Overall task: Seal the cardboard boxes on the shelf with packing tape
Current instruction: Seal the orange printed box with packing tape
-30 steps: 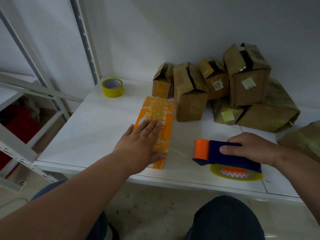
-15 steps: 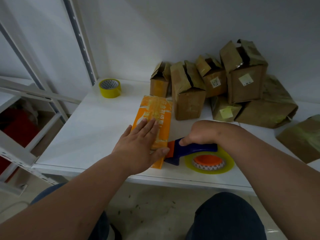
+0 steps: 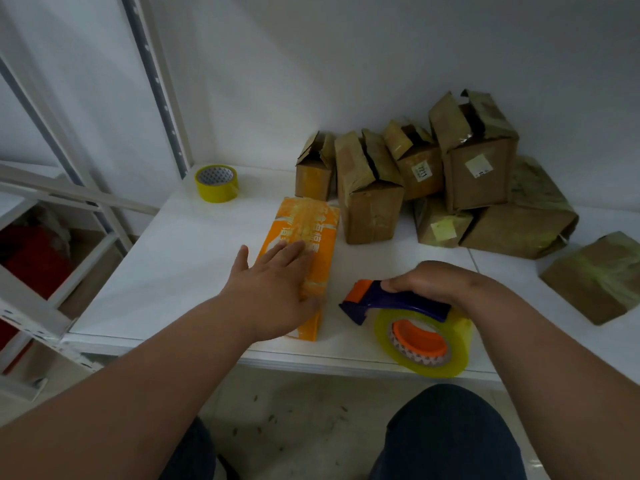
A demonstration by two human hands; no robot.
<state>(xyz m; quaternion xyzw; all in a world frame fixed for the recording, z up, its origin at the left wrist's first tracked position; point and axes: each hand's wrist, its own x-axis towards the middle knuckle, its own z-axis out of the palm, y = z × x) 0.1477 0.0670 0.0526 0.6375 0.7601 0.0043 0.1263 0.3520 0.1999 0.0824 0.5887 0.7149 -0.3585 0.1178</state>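
one white shelf (image 3: 194, 251). seven brown cardboard boxes (image 3: 370, 188) at the back right. one orange box (image 3: 308, 230) lying flat near the front, left hand (image 3: 273, 292) on it, fingers straight. right hand (image 3: 433, 282) fingers curled round one tape dispenser (image 3: 398, 303). one spare yellow tape roll (image 3: 216, 182) back left.

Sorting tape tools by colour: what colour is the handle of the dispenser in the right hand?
Dark blue, with an orange front guard; handle, head view.

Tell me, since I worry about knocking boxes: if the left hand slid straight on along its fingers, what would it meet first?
Probably the tall brown box behind the orange box under the left hand; depth is unclear.
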